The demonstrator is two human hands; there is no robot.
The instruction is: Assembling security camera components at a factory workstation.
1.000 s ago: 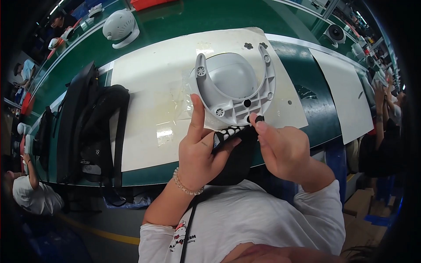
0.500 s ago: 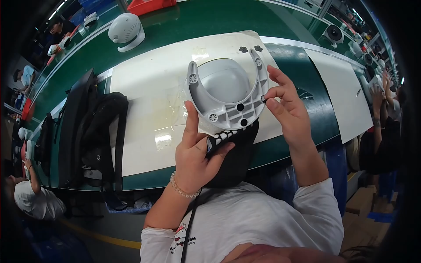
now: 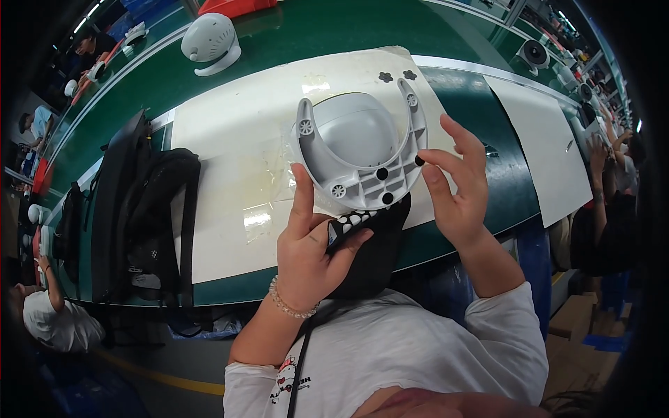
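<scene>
A white plastic fan or similar appliance (image 3: 362, 129) lies with its curved, ribbed base (image 3: 362, 182) facing up. Black round pads sit on that base, among them one (image 3: 419, 160) at its right edge and one (image 3: 382, 173) nearer the middle; other round sockets (image 3: 339, 190) show bare white. My left hand (image 3: 306, 258) is closed around a black sheet of pads (image 3: 354, 221) with white round spots, its index finger stretched up against the base's left side. My right hand (image 3: 456, 184) has its fingers apart, index fingertip beside the right-edge pad, nothing visibly held.
A white mat (image 3: 230, 160) covers the green bench. Black bags (image 3: 150, 209) lie at the left. Another white appliance (image 3: 210, 42) stands at the far left near a red bin (image 3: 237, 5). Other people work at both sides.
A black pad now shows fully at the base's right edge, where my right fingers were before. My right fingers have opened and drawn slightly right; my left hand keeps its hold.
</scene>
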